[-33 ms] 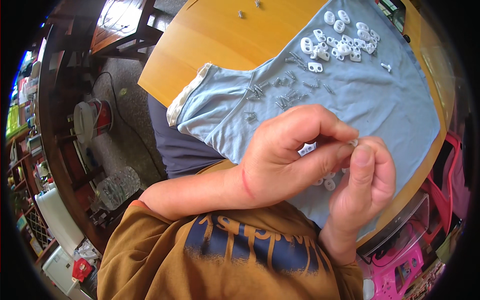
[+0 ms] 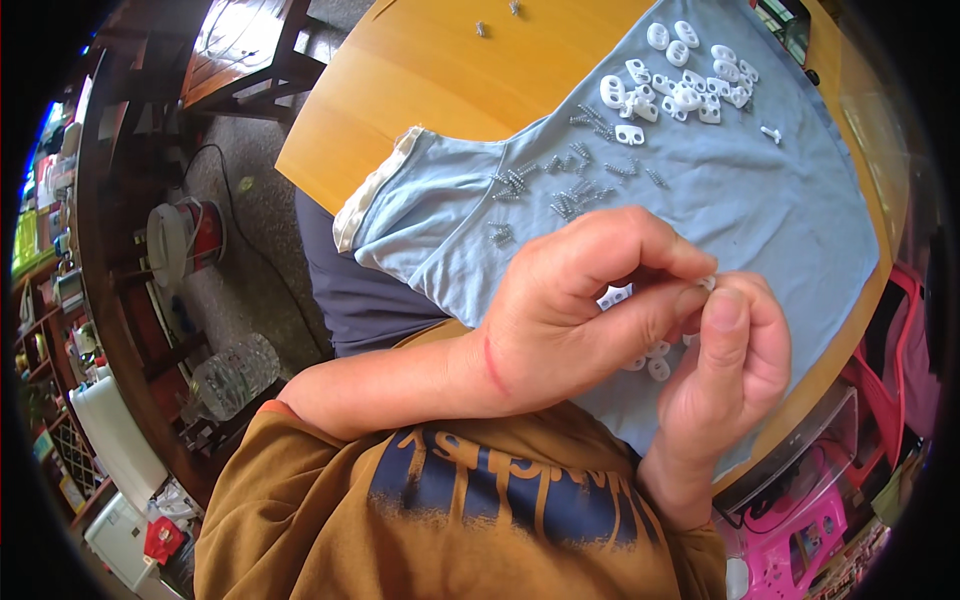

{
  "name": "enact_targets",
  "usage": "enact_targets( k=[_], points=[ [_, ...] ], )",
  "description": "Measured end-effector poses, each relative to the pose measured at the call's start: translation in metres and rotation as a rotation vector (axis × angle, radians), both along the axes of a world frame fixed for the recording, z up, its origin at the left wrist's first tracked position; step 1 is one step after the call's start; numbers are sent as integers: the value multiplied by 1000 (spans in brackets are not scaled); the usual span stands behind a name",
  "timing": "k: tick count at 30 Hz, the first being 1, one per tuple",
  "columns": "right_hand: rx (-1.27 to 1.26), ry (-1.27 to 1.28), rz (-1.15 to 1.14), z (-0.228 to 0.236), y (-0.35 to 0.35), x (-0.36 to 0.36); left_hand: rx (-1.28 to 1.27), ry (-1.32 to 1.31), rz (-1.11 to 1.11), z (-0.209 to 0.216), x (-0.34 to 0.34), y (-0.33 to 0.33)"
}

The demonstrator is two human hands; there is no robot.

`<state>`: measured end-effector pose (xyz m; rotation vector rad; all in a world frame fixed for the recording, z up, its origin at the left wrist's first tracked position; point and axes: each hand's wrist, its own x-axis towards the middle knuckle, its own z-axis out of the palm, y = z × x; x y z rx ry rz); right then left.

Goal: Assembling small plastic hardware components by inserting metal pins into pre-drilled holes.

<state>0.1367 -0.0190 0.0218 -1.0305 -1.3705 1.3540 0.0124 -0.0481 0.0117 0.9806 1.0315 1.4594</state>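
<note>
My left hand [image 2: 575, 310] reaches across from the left, thumb and forefinger pinched together. Against its fingertips presses my right hand [image 2: 728, 365], closed with the thumb on top. A small white plastic piece [image 2: 708, 283] shows between the fingertips of both hands; most of it is hidden. Beyond the hands lies a pile of white two-holed cord lock pieces [image 2: 688, 98] on a light blue cloth [image 2: 800, 230]. Small metal springs [image 2: 578, 195] are scattered on the cloth left of that pile. More white pieces [image 2: 657, 368] lie under my hands, partly covered.
The cloth is spread over a yellow wooden table [image 2: 430, 70]. A small white plunger-like part [image 2: 771, 134] lies apart from the pile. Two tiny metal bits [image 2: 480, 29] sit near the far edge. A pink stool [image 2: 800, 545] stands at the lower right, a bucket [image 2: 190, 240] on the left floor.
</note>
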Motion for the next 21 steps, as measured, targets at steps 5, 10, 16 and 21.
enact_targets(
  k=[5, 10, 16, 21],
  points=[
    [47, -43, -11, -4, 2, 2, 84, 178, 8, -2, -5, 4],
    [15, 65, -9, -3, 3, 4, 312, 453, 33, 1, -14, 11],
    [-15, -15, 5, 0, 2, 5, 227, 418, -7, 2, -17, 6],
    [50, -83, -10, 0, 3, 6, -99, -23, -118, 8, -14, -3]
  ],
)
